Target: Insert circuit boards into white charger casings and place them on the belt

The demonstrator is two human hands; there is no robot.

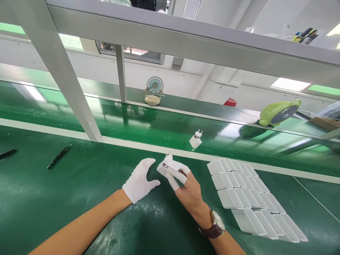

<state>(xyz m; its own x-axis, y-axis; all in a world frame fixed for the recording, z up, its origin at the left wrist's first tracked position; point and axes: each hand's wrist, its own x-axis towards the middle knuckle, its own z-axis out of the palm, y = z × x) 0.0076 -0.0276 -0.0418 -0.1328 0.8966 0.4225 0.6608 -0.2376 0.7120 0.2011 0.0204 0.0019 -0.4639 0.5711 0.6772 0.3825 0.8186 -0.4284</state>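
My left hand (pixel 140 180), in a white glove, hovers over the green mat with thumb and fingers apart and nothing between them. Just to its right, my right hand (pixel 183 179) wears white finger covers and grips a small white casing (pixel 162 168) between thumb and fingers. Some small metallic or reddish part shows in the casing's opening, too small to name. Beyond the hands, a white box with a plug (pixel 195 141) sits on the green belt. Rows of white open casings (pixel 245 193) lie to the right of my right hand.
Black tweezers (pixel 60 156) and a dark tool (pixel 7 153) lie at left. A grey metal post (pixel 71 74) and crossbar (pixel 186 39) stand ahead. Farther back are a small fan (pixel 154 85), a green fan (pixel 278 112) and a red object (pixel 230 102).
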